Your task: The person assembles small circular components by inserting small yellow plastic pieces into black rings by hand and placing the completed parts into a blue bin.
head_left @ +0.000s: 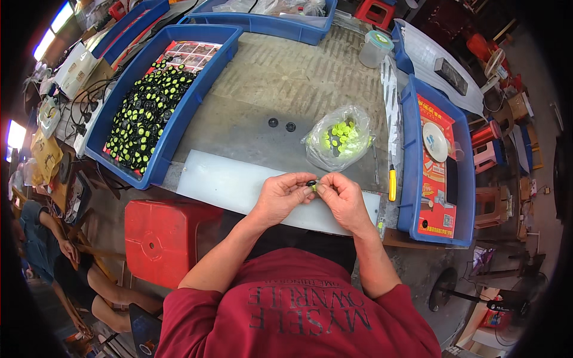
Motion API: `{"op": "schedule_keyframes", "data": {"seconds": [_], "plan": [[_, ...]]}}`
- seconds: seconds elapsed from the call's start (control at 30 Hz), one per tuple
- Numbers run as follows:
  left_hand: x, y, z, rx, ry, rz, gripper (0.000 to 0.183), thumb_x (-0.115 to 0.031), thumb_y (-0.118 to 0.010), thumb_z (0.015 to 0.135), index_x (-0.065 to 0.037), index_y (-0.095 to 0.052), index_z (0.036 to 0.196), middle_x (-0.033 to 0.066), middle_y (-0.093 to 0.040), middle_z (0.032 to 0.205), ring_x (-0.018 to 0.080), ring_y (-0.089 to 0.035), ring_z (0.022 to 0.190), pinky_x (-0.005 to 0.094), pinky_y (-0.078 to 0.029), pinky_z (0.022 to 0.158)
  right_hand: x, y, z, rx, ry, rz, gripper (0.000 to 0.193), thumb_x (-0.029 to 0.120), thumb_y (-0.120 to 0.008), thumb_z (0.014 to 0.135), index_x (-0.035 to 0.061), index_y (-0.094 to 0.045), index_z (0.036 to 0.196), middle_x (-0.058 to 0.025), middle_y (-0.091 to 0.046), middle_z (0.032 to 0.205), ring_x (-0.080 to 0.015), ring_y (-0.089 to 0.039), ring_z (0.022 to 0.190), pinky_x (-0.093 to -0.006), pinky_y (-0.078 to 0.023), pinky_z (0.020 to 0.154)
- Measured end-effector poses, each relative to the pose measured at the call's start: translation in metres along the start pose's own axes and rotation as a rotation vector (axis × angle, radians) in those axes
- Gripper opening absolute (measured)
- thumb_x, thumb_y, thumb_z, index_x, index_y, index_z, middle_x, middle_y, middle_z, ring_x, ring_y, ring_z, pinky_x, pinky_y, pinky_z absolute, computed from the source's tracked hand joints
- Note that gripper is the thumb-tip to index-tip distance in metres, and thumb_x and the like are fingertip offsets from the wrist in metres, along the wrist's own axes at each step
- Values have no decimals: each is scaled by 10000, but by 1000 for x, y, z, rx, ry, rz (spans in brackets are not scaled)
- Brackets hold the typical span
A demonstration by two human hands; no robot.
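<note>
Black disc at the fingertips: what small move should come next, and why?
Probably press the green piece into the black disc: left hand and right hand pinch there together, and many discs in the left-side blue tray show green centres.

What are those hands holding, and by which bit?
The left hand holds a black disc by its edge; the right hand touches a green piece there.

Bright panels (45,45) are left of the worktable (256,89); a red stool (158,238) stands near-left of it; grey floor (441,261) lies near-right.
</note>
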State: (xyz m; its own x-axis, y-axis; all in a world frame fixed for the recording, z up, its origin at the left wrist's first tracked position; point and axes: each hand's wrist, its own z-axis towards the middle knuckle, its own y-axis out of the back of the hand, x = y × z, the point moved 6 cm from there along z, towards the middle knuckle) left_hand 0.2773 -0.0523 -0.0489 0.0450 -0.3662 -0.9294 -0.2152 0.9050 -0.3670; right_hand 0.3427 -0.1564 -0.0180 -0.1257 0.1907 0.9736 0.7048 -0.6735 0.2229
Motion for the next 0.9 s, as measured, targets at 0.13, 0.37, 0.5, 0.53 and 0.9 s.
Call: {"op": "schedule_keyframes", "data": {"seconds": [0.13,0.37,0.5,0.53,0.9], "plan": [[1,1,-1,-2,-21,-53,263,-11,-543,793,54,-524,1047,82,-586,862,100,-544,716,214,-457,669,-1,-1,-1,-32,-22,45,122,97,-525,804,-16,-525,759,4,-522,637,-42,-424,583,-206,-350,498],[2,1,-1,-2,-24,-14,261,-10,-542,795,52,-524,1048,78,-583,870,99,-544,719,213,-456,672,-6,-2,-3,-101,-2,118,110,88,-525,814,-12,-533,770,-2,-539,642,-42,-450,594,-197,-371,521],[2,1,-1,-6,-24,-17,262,-15,-546,794,51,-525,1047,78,-586,874,102,-551,724,215,-460,671,-2,-5,-3,-93,-5,148,116,86,-522,816,-22,-534,775,-25,-570,664,-56,-500,620,-201,-401,554],[1,1,-1,-11,-27,-24,263,-16,-546,794,51,-525,1047,79,-587,875,103,-553,725,215,-462,670,-3,-5,-3,-93,-5,147,116,86,-522,816,-22,-534,775,-25,-570,664,-56,-500,620,-201,-401,554],[2,2,-1,-21,-11,20,261,-18,-547,794,51,-525,1045,91,-590,898,112,-560,756,224,-471,686,-8,-5,-3,-151,13,123,111,72,-523,811,-30,-533,770,-43,-581,662,-69,-522,606,-212,-421,549]]}}
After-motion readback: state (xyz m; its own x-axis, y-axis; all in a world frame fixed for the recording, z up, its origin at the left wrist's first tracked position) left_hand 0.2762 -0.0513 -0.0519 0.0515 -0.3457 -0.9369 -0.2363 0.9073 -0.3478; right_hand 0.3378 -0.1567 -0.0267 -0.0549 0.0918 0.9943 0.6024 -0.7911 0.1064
